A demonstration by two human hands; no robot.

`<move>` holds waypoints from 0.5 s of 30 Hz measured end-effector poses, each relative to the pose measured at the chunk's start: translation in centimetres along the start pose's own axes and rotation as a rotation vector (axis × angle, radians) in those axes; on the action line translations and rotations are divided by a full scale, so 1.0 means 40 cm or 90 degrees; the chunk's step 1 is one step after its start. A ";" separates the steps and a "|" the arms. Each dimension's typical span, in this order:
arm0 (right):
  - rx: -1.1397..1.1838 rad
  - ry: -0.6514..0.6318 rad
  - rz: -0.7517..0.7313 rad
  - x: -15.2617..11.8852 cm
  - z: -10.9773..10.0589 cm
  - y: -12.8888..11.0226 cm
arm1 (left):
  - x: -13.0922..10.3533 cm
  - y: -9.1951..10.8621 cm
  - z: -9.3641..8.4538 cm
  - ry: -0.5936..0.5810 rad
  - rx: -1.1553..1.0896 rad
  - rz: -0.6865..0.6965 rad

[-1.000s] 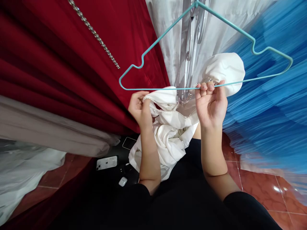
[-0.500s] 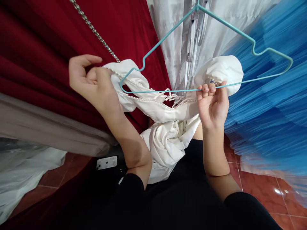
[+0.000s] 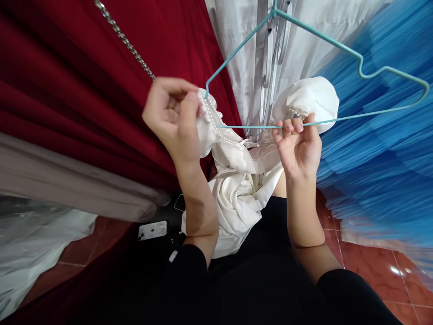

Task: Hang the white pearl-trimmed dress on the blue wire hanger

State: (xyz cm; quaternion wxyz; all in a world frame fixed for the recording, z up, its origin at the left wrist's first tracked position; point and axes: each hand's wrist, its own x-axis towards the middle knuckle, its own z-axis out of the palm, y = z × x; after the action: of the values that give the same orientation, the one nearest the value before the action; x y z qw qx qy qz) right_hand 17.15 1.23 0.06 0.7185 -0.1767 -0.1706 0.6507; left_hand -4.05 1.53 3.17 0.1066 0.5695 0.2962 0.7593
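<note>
A white dress (image 3: 233,203) with pearl-trimmed neckline and puffed sleeves hangs bunched over my lap. My left hand (image 3: 174,117) is closed, pinching the pearl edge of one sleeve at the left end of a light-blue clothes hanger (image 3: 321,31). That end of the hanger now passes inside the sleeve opening and is hidden by cloth and fingers. My right hand (image 3: 299,146) has its fingers curled over the hanger's bottom bar. The other puffed sleeve (image 3: 307,101) sits just behind those fingers; whether they also grip its cloth I cannot tell.
Dark red fabric (image 3: 162,36) with a beaded chain (image 3: 125,40) hangs at the left. White cloth (image 3: 233,40) hangs behind the hanger, and blue tulle (image 3: 375,144) fills the right. A phone (image 3: 153,230) lies on a black surface at lower left. The floor (image 3: 372,266) is red tile.
My left hand has moved right along the hanger with the sleeve edge, covering the hanger's left end in cloth. The hanger has shifted slightly right; my right hand keeps its place.
</note>
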 end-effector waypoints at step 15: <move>0.067 0.017 -0.005 0.003 -0.010 0.004 | -0.206 -0.013 0.174 0.065 -0.462 -0.390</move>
State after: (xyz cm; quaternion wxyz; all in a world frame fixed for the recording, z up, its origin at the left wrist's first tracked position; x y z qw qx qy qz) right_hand 17.19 1.34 -0.37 0.7314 -0.1467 -0.1275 0.6537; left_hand 5.04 0.12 -2.50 0.5024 0.3439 0.1711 0.7746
